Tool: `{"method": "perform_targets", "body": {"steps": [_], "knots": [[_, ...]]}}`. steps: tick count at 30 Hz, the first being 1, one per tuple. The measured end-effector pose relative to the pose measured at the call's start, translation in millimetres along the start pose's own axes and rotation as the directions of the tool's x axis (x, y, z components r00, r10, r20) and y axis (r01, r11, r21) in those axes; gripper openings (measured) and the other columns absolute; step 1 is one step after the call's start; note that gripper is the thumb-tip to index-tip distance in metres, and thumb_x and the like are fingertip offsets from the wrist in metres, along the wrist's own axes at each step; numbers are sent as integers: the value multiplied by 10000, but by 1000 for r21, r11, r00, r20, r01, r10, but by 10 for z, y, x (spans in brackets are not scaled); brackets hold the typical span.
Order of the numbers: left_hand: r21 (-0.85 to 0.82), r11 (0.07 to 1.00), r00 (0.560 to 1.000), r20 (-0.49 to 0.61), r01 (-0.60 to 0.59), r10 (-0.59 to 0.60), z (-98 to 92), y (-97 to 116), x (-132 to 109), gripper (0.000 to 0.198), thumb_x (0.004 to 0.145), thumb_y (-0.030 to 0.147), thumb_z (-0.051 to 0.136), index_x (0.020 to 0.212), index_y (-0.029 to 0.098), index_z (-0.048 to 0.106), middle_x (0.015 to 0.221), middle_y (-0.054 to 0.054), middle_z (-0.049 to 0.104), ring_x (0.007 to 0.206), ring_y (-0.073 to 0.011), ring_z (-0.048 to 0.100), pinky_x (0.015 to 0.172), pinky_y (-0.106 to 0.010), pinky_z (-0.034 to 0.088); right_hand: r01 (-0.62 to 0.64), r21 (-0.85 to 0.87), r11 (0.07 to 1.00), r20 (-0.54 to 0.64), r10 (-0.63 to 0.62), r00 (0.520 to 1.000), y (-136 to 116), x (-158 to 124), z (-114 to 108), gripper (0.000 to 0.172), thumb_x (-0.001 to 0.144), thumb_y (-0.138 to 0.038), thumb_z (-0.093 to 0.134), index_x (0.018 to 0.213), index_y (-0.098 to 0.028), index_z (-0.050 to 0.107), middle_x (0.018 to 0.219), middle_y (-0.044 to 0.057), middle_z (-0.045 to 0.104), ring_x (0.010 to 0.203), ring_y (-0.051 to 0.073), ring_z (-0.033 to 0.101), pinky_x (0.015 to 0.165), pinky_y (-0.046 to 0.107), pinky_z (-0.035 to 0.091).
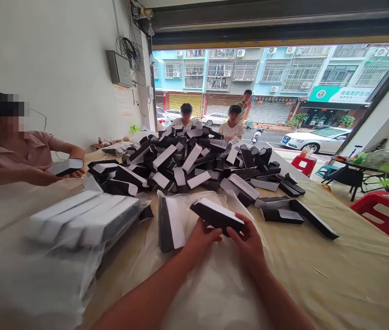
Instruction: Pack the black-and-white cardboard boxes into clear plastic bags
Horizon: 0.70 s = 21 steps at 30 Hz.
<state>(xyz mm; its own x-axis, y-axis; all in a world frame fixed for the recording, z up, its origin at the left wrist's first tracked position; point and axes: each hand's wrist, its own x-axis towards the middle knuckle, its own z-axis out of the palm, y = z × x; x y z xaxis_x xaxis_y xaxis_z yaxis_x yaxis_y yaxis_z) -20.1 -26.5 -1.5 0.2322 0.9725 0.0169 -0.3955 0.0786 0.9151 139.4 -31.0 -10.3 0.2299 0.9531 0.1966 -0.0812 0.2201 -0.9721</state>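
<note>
Hands: L hand [199, 239], R hand [247, 243] part-closed, both gripping blk/wht box [216, 216] at its ends.
Box pos: just above open clear poly bag [240, 201], beside upright box [170, 222] in bag.
Bench [347, 240]: loose box heap [187, 160] ahead.
Co-worker: hands [39, 176] on another box [65, 167].

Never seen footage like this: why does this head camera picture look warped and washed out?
Head view: the wide lens seems to bend the white wall and shopfront frame; strong daylight brightens the parked white car; the clear plastic bag glares pale at lower left, softening the boxes inside.
</note>
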Motion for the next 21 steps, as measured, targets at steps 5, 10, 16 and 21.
{"method": "perform_targets", "body": {"steps": [5,10,16,21], "knots": [[88,996,995,99,11,-20,-103,-18,74,685,677,423,844,1236,202,517,1178,-123,616,953,-228,645,841,-386,517,-4,-17,1000,-46,4,999,-11,11,-12,634,612,-487,853,1154,-261,616,1161,70,682,1029,272,661,826,384,573],[431,901,993,69,58,-97,-76,184,-22,641,731,433,772,1273,173,549,1189,-160,621,991,-275,645,829,-409,524,-70,-38,997,-107,66,992,-19,21,-22,705,596,-522,849,1197,-247,604,1044,54,709,856,229,662,725,342,552],[844,458,955,195,-280,224,20,591,-512,634,823,358,653,1411,188,488,1419,-167,533,1330,-335,474,1123,-525,369,-122,32,992,-166,125,978,-53,31,-17,724,544,-534,859,1162,-244,619,973,31,702,792,214,640,683,330,547],[995,82,934,-73,47,349,-309,727,-853,826,763,484,709,1470,163,427,1627,-181,229,1511,-422,66,1191,-644,82,-135,51,989,-154,142,978,-73,14,-25,738,534,-532,869,1167,-249,615,992,18,680,823,191,623,697,297,539]]}}
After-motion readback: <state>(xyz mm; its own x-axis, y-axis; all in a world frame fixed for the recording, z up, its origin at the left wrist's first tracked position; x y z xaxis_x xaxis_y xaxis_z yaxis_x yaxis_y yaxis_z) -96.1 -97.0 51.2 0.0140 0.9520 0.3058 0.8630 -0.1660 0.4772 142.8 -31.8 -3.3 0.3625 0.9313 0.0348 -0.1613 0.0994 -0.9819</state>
